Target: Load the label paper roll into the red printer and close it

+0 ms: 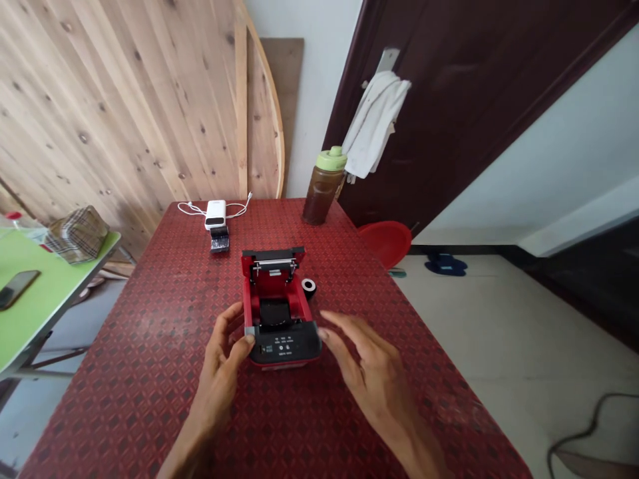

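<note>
A small red and black printer (278,313) lies on the red patterned table (160,346) with its lid swung open, showing an empty black paper bay. My left hand (224,356) touches its left front corner with thumb and fingertips. My right hand (362,362) hovers at its right side with fingers spread, holding nothing. A small paper roll (309,287) rests on the table just right of the printer.
A white power bank with cable (215,213) and a small dark device (219,240) lie at the far end. A brown bottle with green cap (323,186) stands far right. A green table (30,293) with a phone and a checked cap stands left; a red stool (387,241) is beyond the right edge.
</note>
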`<state>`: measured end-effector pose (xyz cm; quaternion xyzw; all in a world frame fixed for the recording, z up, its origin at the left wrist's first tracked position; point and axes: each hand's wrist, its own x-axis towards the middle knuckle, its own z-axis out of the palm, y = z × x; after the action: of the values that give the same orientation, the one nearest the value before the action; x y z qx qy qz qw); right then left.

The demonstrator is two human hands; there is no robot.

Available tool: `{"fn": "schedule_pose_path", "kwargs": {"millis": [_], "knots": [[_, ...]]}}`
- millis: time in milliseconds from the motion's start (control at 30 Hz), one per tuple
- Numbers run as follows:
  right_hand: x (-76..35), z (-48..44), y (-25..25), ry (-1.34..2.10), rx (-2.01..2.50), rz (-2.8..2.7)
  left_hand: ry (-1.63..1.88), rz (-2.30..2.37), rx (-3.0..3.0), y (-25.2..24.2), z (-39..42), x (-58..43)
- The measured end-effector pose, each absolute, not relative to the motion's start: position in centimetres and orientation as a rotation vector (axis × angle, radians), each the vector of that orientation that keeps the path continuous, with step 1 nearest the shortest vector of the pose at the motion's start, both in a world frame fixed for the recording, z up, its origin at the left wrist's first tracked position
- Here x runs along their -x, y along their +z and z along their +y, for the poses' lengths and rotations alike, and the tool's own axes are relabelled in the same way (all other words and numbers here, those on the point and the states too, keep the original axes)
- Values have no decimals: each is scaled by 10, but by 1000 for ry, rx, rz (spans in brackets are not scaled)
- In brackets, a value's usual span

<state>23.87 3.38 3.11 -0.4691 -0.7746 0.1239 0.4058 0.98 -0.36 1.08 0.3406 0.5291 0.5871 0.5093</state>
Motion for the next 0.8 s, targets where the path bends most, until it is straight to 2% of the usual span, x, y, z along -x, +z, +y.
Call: {"fn": "schedule_pose_path", "kwargs": {"millis": [100,200,400,567,800], "knots": [[-221,65,53,235,1150,-2250,1412,1267,-856,8,-3,-6],[-191,94,66,296,1160,-2595,1419,1264,-850,6,-4,-4],[-153,126,62,370,1205,-2884,1369,1283,-849,8,-7,-5],[-152,132,71,440,1203,-2978,1354,1286,-844,3,-8,-3],[-162,107,84,379,1288,-2808,1343,1281,-868,3,-8,-2]]}}
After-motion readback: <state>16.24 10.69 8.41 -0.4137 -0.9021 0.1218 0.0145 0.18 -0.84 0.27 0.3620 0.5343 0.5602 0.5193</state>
